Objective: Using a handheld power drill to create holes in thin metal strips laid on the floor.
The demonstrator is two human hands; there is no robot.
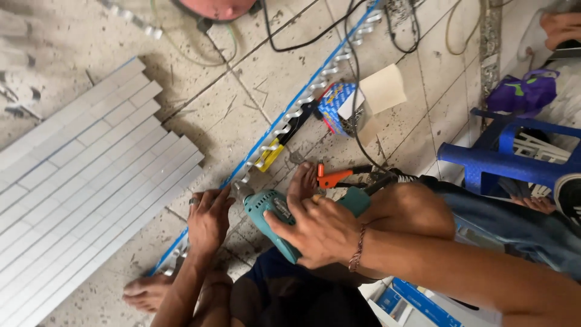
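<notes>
Speckled tile floor (pixel 242 115); right hand (pixel 318 233) grips teal drill (pixel 272 212); left hand (pixel 209 221) flat on notched metal strip (pixel 284 121).

Tiled floor (pixel 242 115) — white strips (pixel 85 181), metal rail (pixel 290 115), cables, small box (pixel 334 104).

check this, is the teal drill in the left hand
No, the right hand grips the teal drill; the left hand presses the metal strip.
</notes>
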